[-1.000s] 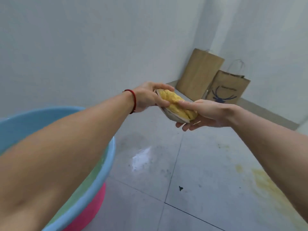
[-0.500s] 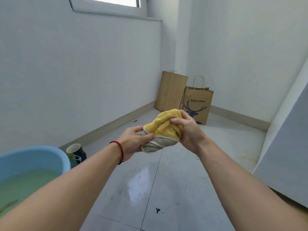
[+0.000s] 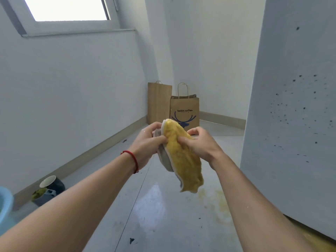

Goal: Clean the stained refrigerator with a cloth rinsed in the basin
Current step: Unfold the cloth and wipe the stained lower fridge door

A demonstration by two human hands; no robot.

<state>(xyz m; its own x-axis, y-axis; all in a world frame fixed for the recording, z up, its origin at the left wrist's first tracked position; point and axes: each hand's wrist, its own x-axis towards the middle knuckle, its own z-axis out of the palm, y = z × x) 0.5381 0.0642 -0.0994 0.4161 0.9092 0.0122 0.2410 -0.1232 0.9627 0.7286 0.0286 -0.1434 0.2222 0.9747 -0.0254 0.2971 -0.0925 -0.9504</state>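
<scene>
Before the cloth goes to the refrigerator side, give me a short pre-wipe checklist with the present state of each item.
1. Cloth held: ok, left hand and right hand both grip the yellow cloth.
2. Cloth opened out: not ok, it hangs bunched and folded.
3. Cloth wet enough: cannot tell.
4. Target in view: ok, black specks show on the refrigerator side panel.
5. Contact with the refrigerator: not ok, cloth is apart from it.
6. Basin nearby: ok, blue rim at the left edge.

Yellow-and-grey cloth; black-speckled white refrigerator
</scene>
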